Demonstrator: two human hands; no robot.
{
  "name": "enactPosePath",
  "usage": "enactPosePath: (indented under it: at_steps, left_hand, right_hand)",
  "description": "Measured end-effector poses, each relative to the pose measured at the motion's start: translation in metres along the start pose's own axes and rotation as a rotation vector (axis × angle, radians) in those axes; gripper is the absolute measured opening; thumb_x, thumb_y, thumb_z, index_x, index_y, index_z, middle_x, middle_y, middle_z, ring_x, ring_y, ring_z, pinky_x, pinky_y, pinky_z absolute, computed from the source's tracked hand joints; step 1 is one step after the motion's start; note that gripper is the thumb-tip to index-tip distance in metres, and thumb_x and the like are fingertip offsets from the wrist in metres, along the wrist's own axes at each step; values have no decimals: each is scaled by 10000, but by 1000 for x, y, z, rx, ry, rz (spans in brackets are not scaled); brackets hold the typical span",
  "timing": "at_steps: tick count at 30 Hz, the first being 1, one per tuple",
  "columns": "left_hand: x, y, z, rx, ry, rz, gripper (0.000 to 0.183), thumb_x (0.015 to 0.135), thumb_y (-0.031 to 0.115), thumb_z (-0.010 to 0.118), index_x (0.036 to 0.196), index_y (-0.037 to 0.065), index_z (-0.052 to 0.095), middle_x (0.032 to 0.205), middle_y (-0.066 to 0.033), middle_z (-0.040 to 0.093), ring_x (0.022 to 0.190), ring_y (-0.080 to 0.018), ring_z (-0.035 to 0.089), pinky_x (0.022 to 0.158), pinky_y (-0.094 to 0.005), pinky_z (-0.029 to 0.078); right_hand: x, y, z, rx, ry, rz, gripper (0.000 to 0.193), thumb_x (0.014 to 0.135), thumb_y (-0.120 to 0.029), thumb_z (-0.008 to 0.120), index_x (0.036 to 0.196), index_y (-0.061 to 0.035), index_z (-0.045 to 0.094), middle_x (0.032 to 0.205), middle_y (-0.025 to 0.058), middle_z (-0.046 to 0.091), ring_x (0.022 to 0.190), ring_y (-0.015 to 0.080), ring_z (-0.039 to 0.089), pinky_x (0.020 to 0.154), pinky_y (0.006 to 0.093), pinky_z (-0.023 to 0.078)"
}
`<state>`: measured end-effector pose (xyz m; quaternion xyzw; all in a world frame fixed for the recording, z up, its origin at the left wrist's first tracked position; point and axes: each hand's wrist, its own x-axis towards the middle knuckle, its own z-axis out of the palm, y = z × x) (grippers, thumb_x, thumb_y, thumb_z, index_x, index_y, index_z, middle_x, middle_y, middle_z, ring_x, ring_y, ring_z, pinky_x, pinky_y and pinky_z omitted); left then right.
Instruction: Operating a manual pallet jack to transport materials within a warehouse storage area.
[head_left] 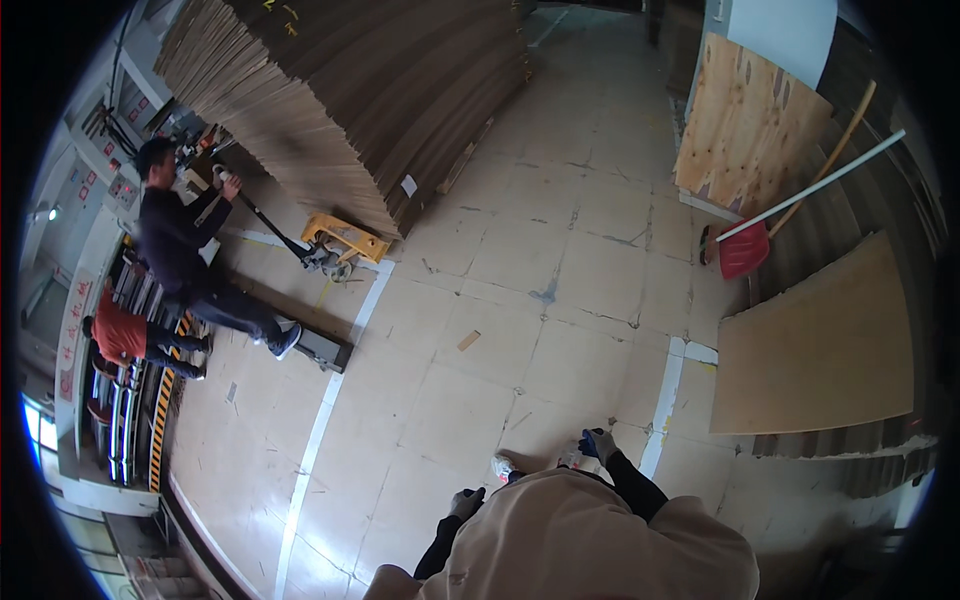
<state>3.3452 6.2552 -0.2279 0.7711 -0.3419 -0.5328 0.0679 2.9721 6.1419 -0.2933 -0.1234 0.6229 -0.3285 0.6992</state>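
Low in the view, my left hand hangs beside my beige top in a grey glove with dark fingertips. Its fingers are curled in, and nothing shows in them. My right hand, in a grey and dark blue glove, is held out in front of my body with the fingers bent. Just beside its fingers is a small, clear-looking thing, too blurred to name; I cannot tell whether the hand holds it. A white shoe of mine shows on the tiled floor between the hands.
At left, a person in dark clothes holds the handle of a yellow pallet jack beside tall cardboard stacks. Another person in red bends at a roller machine. Right: plywood board, red dustpan, brown sheets.
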Motion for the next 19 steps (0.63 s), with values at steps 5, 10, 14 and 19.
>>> enactPosePath:
  at_steps: [5, 10, 14, 19]
  left_hand:
    - [-5, 8, -1, -26, 0, 43, 434, 768, 456, 585, 744, 28, 656, 643, -71, 642, 582, -170, 599, 543, -314, 454]
    - [-9, 21, -7, -38, -64, -57, 440, 777, 448, 581, 881, 27, 660, 798, -93, 660, 709, -192, 605, 645, -330, 472]
    - [-9, 18, -4, -85, -17, -30, 421, 774, 447, 580, 773, 32, 653, 686, -73, 645, 596, -163, 597, 568, -304, 464]
    - [-5, 18, -5, -9, 3, 6, 421, 777, 465, 562, 773, 59, 671, 669, -60, 657, 586, -162, 616, 587, -311, 477]
  right_hand:
    - [1, -3, -3, 8, -26, -10, 197, 833, -250, 582, 907, -71, 546, 767, 116, 618, 642, 244, 634, 563, 345, 535]
    - [-2, -9, -3, -16, -31, 9, 207, 826, -261, 587, 907, -75, 546, 767, 117, 617, 645, 238, 633, 572, 340, 535]
    - [-5, -13, 2, -22, -33, -4, 212, 828, -258, 584, 912, -67, 548, 766, 115, 617, 646, 232, 631, 570, 335, 536]
    - [6, -6, -2, -17, -1, 29, 252, 822, -277, 599, 948, -69, 536, 782, 124, 620, 646, 255, 635, 574, 345, 538]
